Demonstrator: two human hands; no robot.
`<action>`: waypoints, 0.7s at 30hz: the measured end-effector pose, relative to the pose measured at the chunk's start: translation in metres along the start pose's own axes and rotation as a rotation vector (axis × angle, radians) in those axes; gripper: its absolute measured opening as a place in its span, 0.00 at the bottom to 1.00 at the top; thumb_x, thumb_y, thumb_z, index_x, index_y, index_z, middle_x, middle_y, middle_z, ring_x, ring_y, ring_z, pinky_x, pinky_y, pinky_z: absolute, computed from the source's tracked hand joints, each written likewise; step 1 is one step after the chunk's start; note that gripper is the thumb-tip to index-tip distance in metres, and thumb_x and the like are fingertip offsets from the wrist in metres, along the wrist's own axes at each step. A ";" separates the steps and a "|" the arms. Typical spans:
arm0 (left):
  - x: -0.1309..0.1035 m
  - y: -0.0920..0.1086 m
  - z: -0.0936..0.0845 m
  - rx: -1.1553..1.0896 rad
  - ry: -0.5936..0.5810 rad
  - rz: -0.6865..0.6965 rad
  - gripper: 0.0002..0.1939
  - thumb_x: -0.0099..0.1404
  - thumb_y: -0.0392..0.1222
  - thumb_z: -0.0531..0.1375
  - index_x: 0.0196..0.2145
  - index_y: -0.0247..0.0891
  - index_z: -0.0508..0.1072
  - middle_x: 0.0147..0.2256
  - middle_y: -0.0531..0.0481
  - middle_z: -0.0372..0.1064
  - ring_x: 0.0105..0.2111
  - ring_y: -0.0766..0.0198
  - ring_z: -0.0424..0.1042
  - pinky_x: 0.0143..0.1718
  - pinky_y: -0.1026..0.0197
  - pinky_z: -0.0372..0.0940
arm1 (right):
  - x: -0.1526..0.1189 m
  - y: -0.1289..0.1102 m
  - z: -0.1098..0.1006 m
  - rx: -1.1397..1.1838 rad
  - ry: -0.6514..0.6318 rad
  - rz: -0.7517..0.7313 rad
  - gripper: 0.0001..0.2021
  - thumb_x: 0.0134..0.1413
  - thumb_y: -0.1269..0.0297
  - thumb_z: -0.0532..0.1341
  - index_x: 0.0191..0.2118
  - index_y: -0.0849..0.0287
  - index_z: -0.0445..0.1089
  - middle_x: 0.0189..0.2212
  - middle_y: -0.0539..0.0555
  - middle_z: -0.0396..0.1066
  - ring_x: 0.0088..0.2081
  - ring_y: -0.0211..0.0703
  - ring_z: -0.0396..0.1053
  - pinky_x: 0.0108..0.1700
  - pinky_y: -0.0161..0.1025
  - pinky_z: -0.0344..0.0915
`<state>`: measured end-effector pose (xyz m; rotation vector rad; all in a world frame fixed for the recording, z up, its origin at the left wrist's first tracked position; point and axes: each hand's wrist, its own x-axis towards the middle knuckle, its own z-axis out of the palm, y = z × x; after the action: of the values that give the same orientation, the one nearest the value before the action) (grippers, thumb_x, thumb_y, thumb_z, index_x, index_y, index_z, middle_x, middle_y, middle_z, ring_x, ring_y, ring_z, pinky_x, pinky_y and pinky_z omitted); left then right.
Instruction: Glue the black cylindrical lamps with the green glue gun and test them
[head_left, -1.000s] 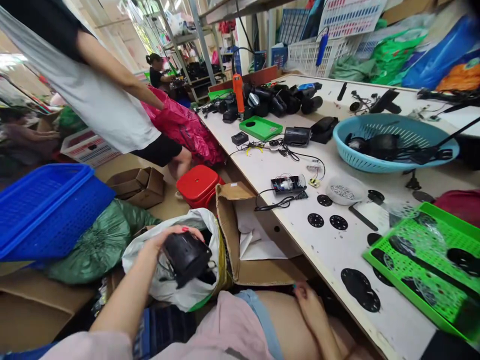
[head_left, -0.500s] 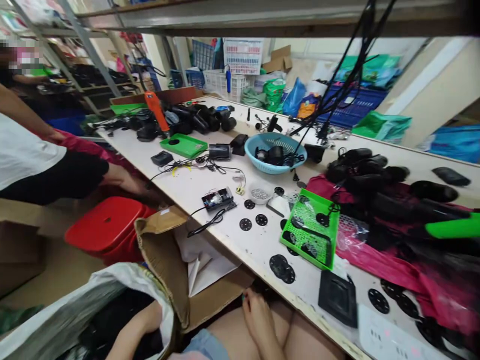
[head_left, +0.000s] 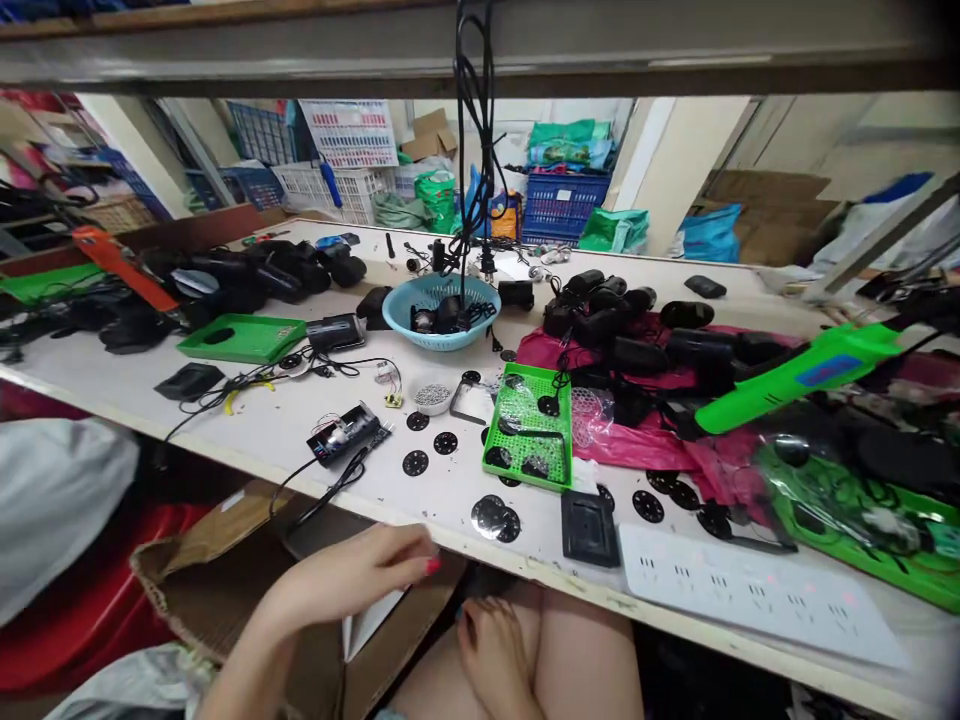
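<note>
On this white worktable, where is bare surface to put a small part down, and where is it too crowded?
Bare: the white table between the flat black square tray and the open black electronics box, and the front edge near the left hand. Crowded: around the green perforated tray, black discs and pink plastic bag.

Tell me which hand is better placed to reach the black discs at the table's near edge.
Left. The left hand is raised, empty, fingertips at the table edge, close to the black discs. The right hand rests on the thigh below the tabletop.
</note>
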<state>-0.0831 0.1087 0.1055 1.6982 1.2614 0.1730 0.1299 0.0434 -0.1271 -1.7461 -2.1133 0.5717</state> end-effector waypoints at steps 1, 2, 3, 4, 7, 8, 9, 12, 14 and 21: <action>0.004 0.013 -0.005 -0.004 -0.060 0.060 0.25 0.63 0.64 0.54 0.43 0.44 0.77 0.37 0.50 0.76 0.38 0.55 0.71 0.44 0.58 0.64 | -0.001 0.000 -0.002 0.006 -0.011 -0.003 0.13 0.60 0.76 0.53 0.34 0.55 0.73 0.33 0.53 0.75 0.40 0.52 0.72 0.45 0.44 0.64; 0.006 0.018 -0.015 -0.009 -0.079 0.096 0.25 0.64 0.63 0.55 0.47 0.44 0.76 0.39 0.50 0.76 0.40 0.55 0.72 0.45 0.59 0.64 | -0.003 0.001 -0.004 0.012 -0.023 -0.008 0.13 0.61 0.75 0.53 0.35 0.55 0.73 0.34 0.54 0.75 0.41 0.52 0.72 0.45 0.44 0.64; 0.005 0.015 -0.028 -0.014 -0.042 0.105 0.24 0.65 0.62 0.55 0.50 0.46 0.75 0.42 0.51 0.76 0.43 0.54 0.72 0.48 0.59 0.64 | -0.005 0.003 -0.006 0.018 -0.033 -0.012 0.13 0.62 0.75 0.52 0.36 0.55 0.73 0.35 0.54 0.75 0.42 0.52 0.72 0.46 0.45 0.64; 0.003 0.005 -0.043 -0.025 0.049 0.088 0.24 0.65 0.62 0.56 0.51 0.47 0.75 0.47 0.51 0.75 0.47 0.53 0.70 0.52 0.58 0.62 | -0.008 0.005 -0.007 0.023 -0.044 -0.015 0.14 0.63 0.74 0.52 0.36 0.56 0.73 0.35 0.55 0.75 0.42 0.52 0.72 0.46 0.45 0.64; -0.001 -0.043 -0.100 -0.135 0.541 -0.099 0.26 0.62 0.63 0.58 0.51 0.45 0.73 0.55 0.50 0.70 0.57 0.50 0.64 0.58 0.55 0.60 | -0.012 0.011 -0.010 0.041 -0.070 -0.022 0.15 0.66 0.72 0.49 0.37 0.57 0.73 0.36 0.56 0.75 0.43 0.53 0.72 0.47 0.46 0.64; 0.000 -0.061 -0.118 -0.207 0.724 -0.171 0.29 0.59 0.64 0.59 0.50 0.43 0.73 0.56 0.47 0.69 0.57 0.48 0.63 0.57 0.53 0.60 | -0.012 0.012 -0.010 0.048 -0.077 -0.026 0.15 0.66 0.72 0.49 0.37 0.57 0.73 0.36 0.57 0.75 0.43 0.54 0.72 0.47 0.47 0.64; 0.003 -0.077 -0.133 -0.227 0.795 -0.213 0.31 0.58 0.64 0.58 0.51 0.40 0.70 0.59 0.43 0.66 0.59 0.48 0.61 0.58 0.53 0.60 | -0.012 0.013 -0.010 0.057 -0.086 -0.033 0.15 0.66 0.71 0.49 0.37 0.58 0.73 0.36 0.57 0.75 0.43 0.55 0.72 0.47 0.49 0.64; 0.019 -0.114 -0.161 -0.320 0.701 -0.307 0.35 0.53 0.66 0.60 0.48 0.33 0.71 0.52 0.33 0.71 0.47 0.48 0.71 0.49 0.52 0.67 | -0.012 0.012 -0.008 0.089 -0.107 -0.068 0.17 0.66 0.69 0.47 0.36 0.58 0.73 0.36 0.59 0.75 0.43 0.59 0.72 0.49 0.54 0.65; 0.030 -0.130 -0.165 -0.387 0.567 -0.327 0.36 0.50 0.65 0.63 0.45 0.31 0.73 0.46 0.34 0.74 0.38 0.52 0.73 0.43 0.52 0.69 | -0.013 0.007 -0.010 0.120 -0.130 -0.115 0.17 0.65 0.69 0.46 0.35 0.56 0.73 0.34 0.58 0.75 0.41 0.57 0.73 0.49 0.54 0.67; 0.070 -0.155 -0.165 -0.391 0.402 -0.315 0.35 0.48 0.68 0.66 0.43 0.35 0.77 0.40 0.43 0.74 0.32 0.59 0.66 0.34 0.58 0.62 | 0.031 -0.074 -0.086 0.414 -0.121 -0.504 0.15 0.66 0.72 0.49 0.50 0.52 0.68 0.44 0.53 0.72 0.46 0.43 0.70 0.49 0.39 0.69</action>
<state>-0.2530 0.2627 0.0447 1.1448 1.6473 0.5540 0.1047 0.0699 -0.0150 -0.9349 -2.1981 0.8957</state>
